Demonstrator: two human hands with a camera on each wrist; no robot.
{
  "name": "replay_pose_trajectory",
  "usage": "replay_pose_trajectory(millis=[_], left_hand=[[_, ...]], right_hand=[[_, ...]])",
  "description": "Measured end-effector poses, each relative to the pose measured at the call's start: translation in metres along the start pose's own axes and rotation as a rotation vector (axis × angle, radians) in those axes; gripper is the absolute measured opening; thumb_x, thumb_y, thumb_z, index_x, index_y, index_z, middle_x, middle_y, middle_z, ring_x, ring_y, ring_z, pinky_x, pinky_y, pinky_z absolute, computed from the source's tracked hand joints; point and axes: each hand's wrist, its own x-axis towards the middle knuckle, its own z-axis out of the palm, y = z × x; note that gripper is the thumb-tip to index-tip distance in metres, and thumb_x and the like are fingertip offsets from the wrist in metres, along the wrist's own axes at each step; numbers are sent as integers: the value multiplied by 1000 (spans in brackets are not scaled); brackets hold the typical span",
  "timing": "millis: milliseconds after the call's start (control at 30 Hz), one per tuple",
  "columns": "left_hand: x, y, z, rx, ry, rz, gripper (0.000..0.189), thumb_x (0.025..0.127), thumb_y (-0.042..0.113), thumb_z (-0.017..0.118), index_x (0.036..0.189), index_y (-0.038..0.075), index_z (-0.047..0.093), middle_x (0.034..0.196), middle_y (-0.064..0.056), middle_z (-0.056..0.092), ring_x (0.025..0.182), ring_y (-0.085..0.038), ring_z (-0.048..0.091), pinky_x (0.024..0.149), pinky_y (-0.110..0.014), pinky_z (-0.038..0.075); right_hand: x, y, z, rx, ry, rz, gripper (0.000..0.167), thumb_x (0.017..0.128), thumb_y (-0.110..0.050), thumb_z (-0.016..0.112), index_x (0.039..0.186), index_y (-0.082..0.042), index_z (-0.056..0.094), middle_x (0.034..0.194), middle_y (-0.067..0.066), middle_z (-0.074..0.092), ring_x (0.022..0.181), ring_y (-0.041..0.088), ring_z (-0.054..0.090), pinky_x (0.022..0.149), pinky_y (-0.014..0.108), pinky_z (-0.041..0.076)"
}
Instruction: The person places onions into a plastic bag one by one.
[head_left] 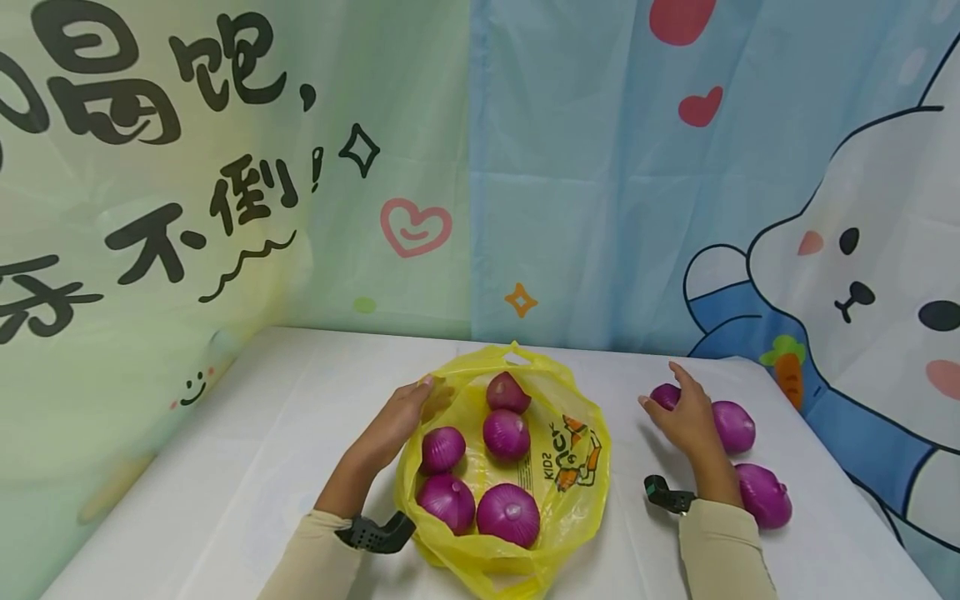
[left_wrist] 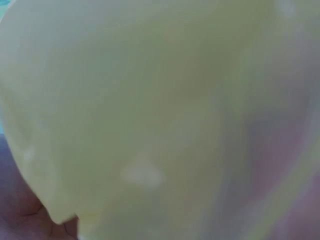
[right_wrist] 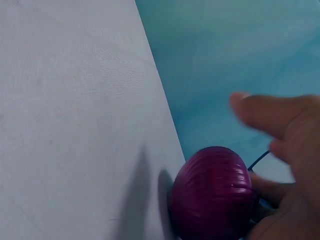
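We see the left hand [head_left: 393, 421] at the yellow bag [head_left: 561, 518], presumably keeping its mouth wide, grip unclear | right hand [head_left: 688, 423] spread, holding nothing, beside a purple onion [head_left: 665, 396]

Head view overlooks bag [head_left: 577, 517]; wrist views sit close.

Both forearms [head_left: 311, 560] reach forward in beige sleeves [head_left: 723, 554], each with a dark wrist camera [head_left: 375, 533] strapped on the inner side. The left hand [head_left: 390, 425] slants forward and rightward, its fingers partly hidden. The right hand [head_left: 688, 417] angles forward and slightly leftward, knuckles up, thumb spread well apart from the fingers
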Motion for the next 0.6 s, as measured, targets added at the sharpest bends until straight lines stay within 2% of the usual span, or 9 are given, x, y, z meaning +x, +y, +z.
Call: replay_pose_trajectory(millis=[133, 300, 467, 600], left_hand=[[1, -1, 1, 3, 2, -3, 54, 107, 36, 28, 136, -4, 48, 131, -19, 55, 127, -34, 47, 110, -51, 28], [2, -2, 2, 16, 7, -13, 54, 107, 36, 29, 138, -3, 47, 133, -18, 54, 129, -34, 46, 110, -51, 28], [1, -2, 2, 10, -3, -15, 54, 107, 36, 27, 138, -3, 47, 132, -19, 55, 128, -34, 47, 110, -50, 29], [1, -2, 2, 6, 0, -9, 54, 107, 36, 27, 137, -5, 47, 132, -20, 55, 128, -35, 47, 109, -51, 29]], right_hand=[[0, 3, 0, -54, -61, -8, 77, 90, -18, 67, 150, 1, 23, 145, 37, 23, 128, 55, 25, 96, 68, 35], [0, 4, 0, -108, -76, -34, 67, 88, -11, 66, 145, 3, 34, 140, 37, 27, 125, 57, 25, 96, 69, 33], [1, -1, 4, -142, -100, 31, 66, 89, -12, 66, 146, -1, 34, 141, 37, 25, 125, 58, 21, 96, 72, 28], [0, -5, 8, -124, -111, 57, 66, 90, -9, 66, 147, -2, 35, 142, 37, 23, 125, 57, 21, 96, 68, 34]])
